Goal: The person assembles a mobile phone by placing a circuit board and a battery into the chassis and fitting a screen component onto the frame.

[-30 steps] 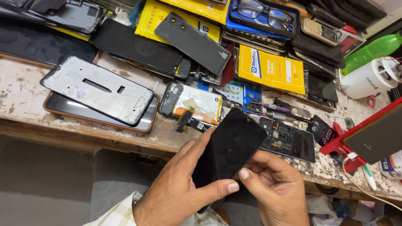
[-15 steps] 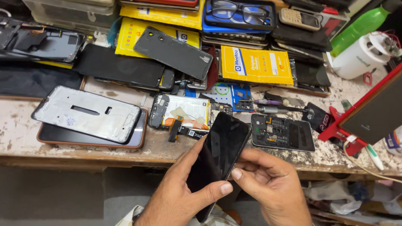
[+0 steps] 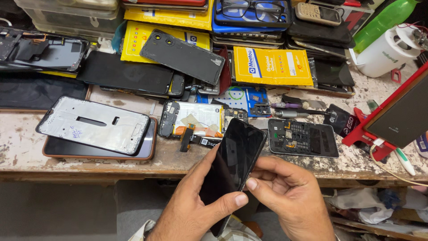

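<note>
Since a second ago you've tipped the black phone (image 3: 232, 166) more upright, so its long axis now runs from bottom centre of the frame up toward the bench edge (image 3: 111, 167). Your left hand (image 3: 196, 209) grips it from below, thumb across the glass, while your right hand (image 3: 290, 196) pinches its right edge, equally close.

Bench (image 3: 26, 147): worn, stained whitish top w/ chipped front edge. Left: silver phone mid-frame (image 3: 93, 125) stacked on a brown-edged phone (image 3: 149, 149). Centre: opened phone w/ exposed battery (image 3: 200, 120), beside it a dark back housing w/ circuit parts (image 3: 303, 138). Behind: black screen panel (image 3: 125, 73), yellow packets (image 3: 272, 67), blue card (image 3: 249, 96). Right: white cup (image 3: 379, 56), red stand (image 3: 361, 134), toothbrush (image 3: 403, 160) near the edge.
</note>
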Demonstrator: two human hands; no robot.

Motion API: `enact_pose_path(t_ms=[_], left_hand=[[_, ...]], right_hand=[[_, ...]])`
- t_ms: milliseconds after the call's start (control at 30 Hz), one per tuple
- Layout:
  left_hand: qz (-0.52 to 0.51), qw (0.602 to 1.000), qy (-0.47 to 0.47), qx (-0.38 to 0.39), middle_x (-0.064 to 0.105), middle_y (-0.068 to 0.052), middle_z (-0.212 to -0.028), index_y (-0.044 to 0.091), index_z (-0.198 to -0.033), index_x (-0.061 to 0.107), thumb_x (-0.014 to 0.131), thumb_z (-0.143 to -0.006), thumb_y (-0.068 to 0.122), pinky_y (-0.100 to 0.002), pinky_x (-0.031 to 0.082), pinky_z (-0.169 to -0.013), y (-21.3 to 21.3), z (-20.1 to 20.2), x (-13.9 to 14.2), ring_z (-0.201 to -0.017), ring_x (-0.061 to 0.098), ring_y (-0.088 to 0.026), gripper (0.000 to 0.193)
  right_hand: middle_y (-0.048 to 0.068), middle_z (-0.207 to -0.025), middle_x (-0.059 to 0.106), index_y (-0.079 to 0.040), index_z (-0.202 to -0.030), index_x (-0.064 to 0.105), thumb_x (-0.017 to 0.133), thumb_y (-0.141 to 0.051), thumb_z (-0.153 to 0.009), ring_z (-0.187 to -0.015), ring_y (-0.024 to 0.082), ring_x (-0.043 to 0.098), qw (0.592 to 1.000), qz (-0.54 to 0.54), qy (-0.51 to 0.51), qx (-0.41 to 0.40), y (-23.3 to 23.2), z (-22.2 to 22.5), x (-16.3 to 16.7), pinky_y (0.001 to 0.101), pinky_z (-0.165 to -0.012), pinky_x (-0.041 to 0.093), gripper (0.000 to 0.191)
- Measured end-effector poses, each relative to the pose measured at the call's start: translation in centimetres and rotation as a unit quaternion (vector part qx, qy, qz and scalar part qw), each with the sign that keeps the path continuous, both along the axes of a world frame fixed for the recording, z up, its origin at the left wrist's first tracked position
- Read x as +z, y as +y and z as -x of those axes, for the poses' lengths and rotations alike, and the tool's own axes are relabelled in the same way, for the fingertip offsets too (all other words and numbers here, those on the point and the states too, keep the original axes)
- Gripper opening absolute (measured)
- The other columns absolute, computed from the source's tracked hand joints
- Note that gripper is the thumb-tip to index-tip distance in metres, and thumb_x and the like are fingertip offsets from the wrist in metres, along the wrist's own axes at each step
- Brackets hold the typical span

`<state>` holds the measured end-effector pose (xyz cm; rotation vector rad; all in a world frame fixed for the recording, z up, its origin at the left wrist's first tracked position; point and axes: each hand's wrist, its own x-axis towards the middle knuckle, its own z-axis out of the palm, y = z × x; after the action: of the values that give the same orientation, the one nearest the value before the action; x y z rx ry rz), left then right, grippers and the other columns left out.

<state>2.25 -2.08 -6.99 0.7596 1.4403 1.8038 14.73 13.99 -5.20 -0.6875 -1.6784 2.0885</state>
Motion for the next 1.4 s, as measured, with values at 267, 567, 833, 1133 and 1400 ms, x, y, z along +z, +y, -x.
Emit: enact_pose_path(t_ms=[267,567,833,1133,1400], left_hand=[[0.005,1.000,-0.003,-0.001,0.047,-0.019,-0.152,-0.005,-0.156,0.033,0.083,-0.082,0.024,-0.039,0.037,-0.119,-0.1,0.1,0.3,-0.146,0.047,-0.024,0.094],[0.015,1.000,-0.023,-0.008,0.050,-0.018,-0.150,-0.001,-0.157,0.035,0.082,-0.081,0.025,-0.038,0.039,-0.118,-0.2,0.2,0.9,-0.144,0.050,-0.023,0.093],[-0.014,0.994,-0.099,-0.040,0.057,-0.018,-0.149,-0.003,-0.156,0.037,0.079,-0.085,0.021,-0.037,0.038,-0.118,-0.2,0.1,0.6,-0.141,0.051,-0.022,0.086],[0.007,0.990,-0.131,-0.043,0.058,-0.015,-0.147,-0.002,-0.155,0.035,0.078,-0.085,0.022,-0.036,0.038,-0.117,-0.2,0.0,0.2,-0.141,0.052,-0.021,0.085],[-0.015,0.983,-0.170,-0.065,0.061,-0.014,-0.145,-0.001,-0.153,0.042,0.076,-0.086,0.020,-0.036,0.037,-0.117,-0.1,0.0,0.1,-0.138,0.053,-0.021,0.078]], right_hand=[[0.023,-0.111,0.076,0.012,-0.120,0.068,0.070,0.011,-0.082,-0.101,0.025,0.074,1.000,0.005,0.003,0.001,0.1,0.0,-0.1,0.0380,-0.089,0.061,0.038],[0.022,-0.112,0.076,0.013,-0.120,0.069,0.069,0.010,-0.084,-0.103,0.025,0.074,1.000,-0.009,0.005,0.022,-0.2,0.5,0.9,0.0375,-0.092,0.060,0.036],[0.021,-0.110,0.077,0.011,-0.121,0.069,0.070,0.009,-0.084,-0.101,0.024,0.074,1.000,0.004,-0.008,0.022,-0.4,0.7,1.3,0.0367,-0.091,0.059,0.038],[0.019,-0.109,0.077,0.011,-0.119,0.070,0.069,0.008,-0.085,-0.100,0.022,0.073,1.000,-0.002,-0.012,0.024,-0.3,0.7,1.4,0.0354,-0.090,0.059,0.034],[0.018,-0.103,0.079,0.010,-0.116,0.072,0.070,0.006,-0.087,-0.093,0.021,0.074,1.000,-0.001,-0.006,0.010,-0.1,0.8,0.6,0.0334,-0.085,0.059,0.029]])
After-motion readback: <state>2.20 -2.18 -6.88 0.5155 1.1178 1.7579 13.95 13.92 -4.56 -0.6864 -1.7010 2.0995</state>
